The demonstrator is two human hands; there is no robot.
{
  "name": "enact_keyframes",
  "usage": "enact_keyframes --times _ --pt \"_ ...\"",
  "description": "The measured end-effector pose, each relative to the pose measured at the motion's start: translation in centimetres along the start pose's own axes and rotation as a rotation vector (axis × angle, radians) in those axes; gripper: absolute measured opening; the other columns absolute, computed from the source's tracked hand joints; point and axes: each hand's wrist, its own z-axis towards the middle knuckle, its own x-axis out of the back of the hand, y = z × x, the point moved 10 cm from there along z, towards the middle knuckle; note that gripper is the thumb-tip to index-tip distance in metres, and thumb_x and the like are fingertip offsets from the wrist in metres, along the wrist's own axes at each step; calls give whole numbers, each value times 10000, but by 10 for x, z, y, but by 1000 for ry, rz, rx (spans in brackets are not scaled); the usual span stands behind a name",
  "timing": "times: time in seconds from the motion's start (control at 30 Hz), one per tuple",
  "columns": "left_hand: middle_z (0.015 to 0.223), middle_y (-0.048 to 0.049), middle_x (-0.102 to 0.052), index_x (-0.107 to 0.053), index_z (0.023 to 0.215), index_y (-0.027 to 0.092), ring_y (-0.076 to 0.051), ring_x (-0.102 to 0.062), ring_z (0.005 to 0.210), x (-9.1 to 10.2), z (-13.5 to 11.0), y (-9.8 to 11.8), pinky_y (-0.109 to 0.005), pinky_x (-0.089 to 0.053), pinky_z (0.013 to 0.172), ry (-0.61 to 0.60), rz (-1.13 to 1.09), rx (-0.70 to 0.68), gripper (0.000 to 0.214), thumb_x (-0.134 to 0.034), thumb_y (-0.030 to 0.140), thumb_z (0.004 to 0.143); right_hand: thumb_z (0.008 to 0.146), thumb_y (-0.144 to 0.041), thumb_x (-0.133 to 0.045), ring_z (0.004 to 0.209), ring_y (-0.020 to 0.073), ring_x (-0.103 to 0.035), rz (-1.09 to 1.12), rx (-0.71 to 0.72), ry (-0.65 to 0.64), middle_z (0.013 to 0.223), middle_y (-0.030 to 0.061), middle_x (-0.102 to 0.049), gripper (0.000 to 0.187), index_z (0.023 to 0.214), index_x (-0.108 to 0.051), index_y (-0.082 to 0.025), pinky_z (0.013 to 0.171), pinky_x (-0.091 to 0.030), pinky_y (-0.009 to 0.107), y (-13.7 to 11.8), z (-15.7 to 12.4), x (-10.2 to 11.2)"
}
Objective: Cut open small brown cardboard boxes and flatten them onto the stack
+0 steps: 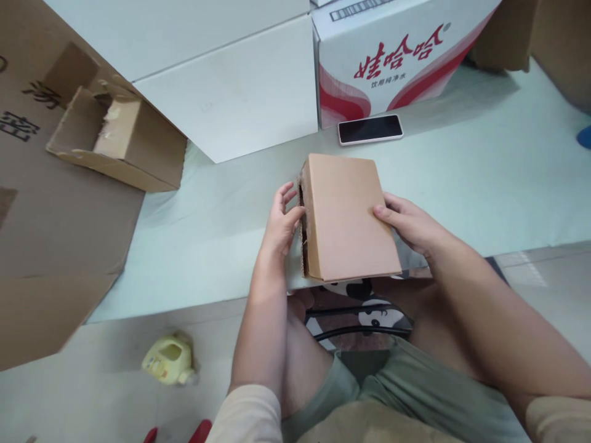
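Holding the brown box [348, 218] up like that, why not just set it down?

It sits between my 2 hands, lifted over the near edge of the pale green table [484, 172] and above my lap, broad face turned up to me. I judge that raising it is what lets me look at its side.

Which side?

The left one, where the corrugated edge shows and there is a dark gap. My left hand [281, 221] is closed against that edge, fingers curled onto it, 1 or 2 fingertips right at the gap. My right hand [409, 224] clamps the opposite side, thumb flat on the top face, the other fingers tucked beneath (I cannot see them). So both hands grip the box, and neither is slack.

And the things behind it?

The phone [370, 129] lies screen up, just beyond the box and close to the red-and-white carton [392, 55], probably parked there to stay clear of my hands. A plain white carton [221, 92] stands beside that one, both pushed to the back, which leaves bare cloth in front of me.

And to your left?

An open cardboard box [120, 138] rests on a big flat cardboard sheet [50, 246], well apart from my left hand. Down on the floor a yellow jug [168, 360] lies by my knee.
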Motion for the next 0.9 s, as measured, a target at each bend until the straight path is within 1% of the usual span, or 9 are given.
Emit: enact_keyframes --times 0.1,0.2,0.33,0.43,0.53,0.63,0.77,0.83,0.9 --pt "1166 -43 -674 -622 1203 270 -177 -662 906 9 2 4 -268 -530 752 91 -8 -20 533 -663 148 686 777 -621 -803 1264 329 -669 -7 2 15 1287 77 -742 575 1214 -684 -268 1099 -545 555 -2 0 0" --pt "942 -32 -677 -632 1128 241 -187 -648 806 21 2 9 -274 -512 699 162 6 -21 459 -638 172 675 782 -622 -793 1223 320 -691 -7 -1 29 1261 77 -749 567 1210 -660 -275 1076 -560 550 0 0 2" --pt "1129 -43 -683 -611 1188 274 -190 -674 830 30 0 15 -274 -526 673 174 81 -58 568 -706 166 638 776 -634 -780 1156 297 -717 15 25 51 1226 82 -749 624 1258 -593 -285 1036 -580 530 8 3 4" --pt "1235 -39 -650 -609 1232 299 -157 -668 769 38 1 10 -256 -510 617 203 135 -67 637 -737 150 626 759 -627 -779 1171 285 -706 -18 110 155 1235 83 -725 680 1300 -523 -304 1026 -582 505 7 5 17" --pt "1075 -30 -682 -674 1108 245 -142 -657 771 48 7 3 -239 -507 649 246 147 -64 509 -713 118 617 770 -635 -747 1132 283 -706 -57 169 274 1225 64 -708 614 1250 -511 -334 980 -594 483 3 4 37" --pt "904 -12 -693 -691 953 202 -125 -651 771 58 14 1 -226 -519 707 288 35 -71 351 -711 119 613 804 -735 -614 1048 304 -716 23 179 297 1143 51 -712 538 1161 -509 -347 904 -600 509 -1 -1 47" --pt "849 -9 -720 -667 929 211 -127 -670 702 75 15 -4 -242 -562 683 404 -145 -22 309 -674 106 638 817 -875 -363 1042 323 -705 139 216 191 1092 62 -698 611 1087 -494 -342 871 -584 540 -13 -9 33" --pt "819 -7 -717 -653 941 221 -135 -674 678 78 15 -9 -247 -571 657 432 -174 22 323 -650 92 645 733 -928 -454 1035 305 -699 154 235 127 1117 46 -690 681 1107 -456 -359 868 -585 510 -17 -10 19" --pt "780 2 -700 -648 954 230 -134 -660 649 76 16 -12 -242 -562 623 423 -181 40 337 -653 96 645 636 -876 -664 1032 283 -694 99 254 77 1154 28 -679 772 1163 -388 -383 854 -592 469 -18 -9 7"
